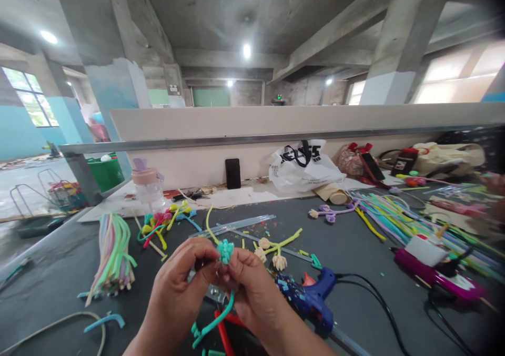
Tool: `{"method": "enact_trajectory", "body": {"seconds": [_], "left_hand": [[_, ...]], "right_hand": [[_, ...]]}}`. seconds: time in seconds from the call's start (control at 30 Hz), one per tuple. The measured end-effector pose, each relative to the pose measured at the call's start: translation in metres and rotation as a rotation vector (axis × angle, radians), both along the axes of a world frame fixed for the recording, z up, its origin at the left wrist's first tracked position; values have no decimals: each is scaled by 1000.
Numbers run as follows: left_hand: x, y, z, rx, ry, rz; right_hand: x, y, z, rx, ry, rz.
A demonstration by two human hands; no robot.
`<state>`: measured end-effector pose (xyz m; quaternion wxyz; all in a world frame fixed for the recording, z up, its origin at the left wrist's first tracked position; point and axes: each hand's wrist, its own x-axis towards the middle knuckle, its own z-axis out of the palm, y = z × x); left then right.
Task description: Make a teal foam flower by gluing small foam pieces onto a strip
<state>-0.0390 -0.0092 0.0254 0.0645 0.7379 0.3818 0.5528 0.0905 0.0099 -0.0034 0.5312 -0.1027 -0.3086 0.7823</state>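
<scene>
A small teal flower-like piece (225,251) with a teal stem (219,322) hanging below it is held between both my hands. My left hand (185,277) pinches it from the left, and my right hand (250,282) grips it from the right. Just right of my right hand lies a blue glue gun (315,298) with a black cord. Beyond my fingers are beige flowers on yellow-green stems (279,262) and clear glue sticks (244,223). Red-handled pliers or scissors (224,335) are partly hidden beneath my hands.
A bundle of pastel strips (112,251) stands at the left, near a plastic bottle (148,187). A phone (232,173) leans at the back beside a white bag (303,166). Colourful strips (386,219) and a purple device (437,272) lie right. Another person's hand (494,184) shows at the right edge.
</scene>
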Motion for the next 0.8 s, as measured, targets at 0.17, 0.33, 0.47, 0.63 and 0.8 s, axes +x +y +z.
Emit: {"method": "enact_trajectory", "body": {"seconds": [0.17,0.33,0.47,0.63,0.8], "left_hand": [[-4,-1,6,0,51,-57],[-5,0,8,28,52,-57],[-4,-1,5,65,81,-53],[-4,-4,8,43,136,-43],[-5,-8,14,-37,164,-37]], "right_hand": [[1,0,-1,-19,-50,15],[2,-1,2,-71,-50,29],[2,-1,3,-69,-39,49],[4,-1,2,-73,-41,55],[5,1,1,-12,-54,65]]}}
